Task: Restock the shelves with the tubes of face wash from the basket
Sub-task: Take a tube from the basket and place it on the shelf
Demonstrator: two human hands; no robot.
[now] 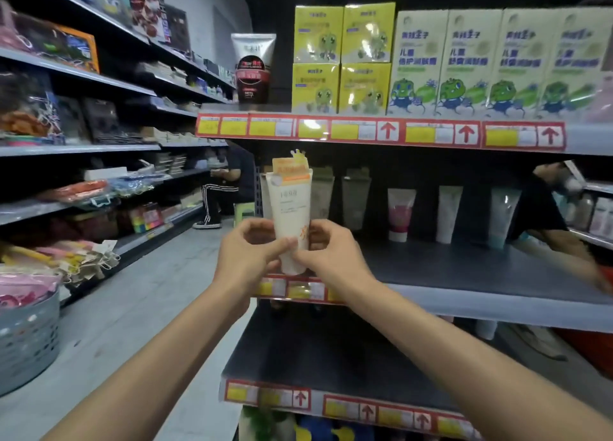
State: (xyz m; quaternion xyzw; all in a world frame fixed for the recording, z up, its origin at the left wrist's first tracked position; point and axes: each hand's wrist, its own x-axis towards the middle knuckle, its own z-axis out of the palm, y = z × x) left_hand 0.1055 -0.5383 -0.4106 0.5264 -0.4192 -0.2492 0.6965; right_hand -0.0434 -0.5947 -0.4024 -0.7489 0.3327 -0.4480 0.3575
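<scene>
Dark grey metal shop shelf (481, 275): white plastic face-wash tube with orange label (290, 215) is being held upright at its front edge, pinched between left hand (247, 248) and right hand (328, 251).

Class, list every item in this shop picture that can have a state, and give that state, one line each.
White tube: upright, cap down, held at the front of the shelf.
Left hand: pinching the tube's lower part.
Right hand: pinching the tube's lower part.
Back tubes: standing cap down on the shelf.
Black tube: standing upright.
Yellow boxes: stacked two high.
</scene>
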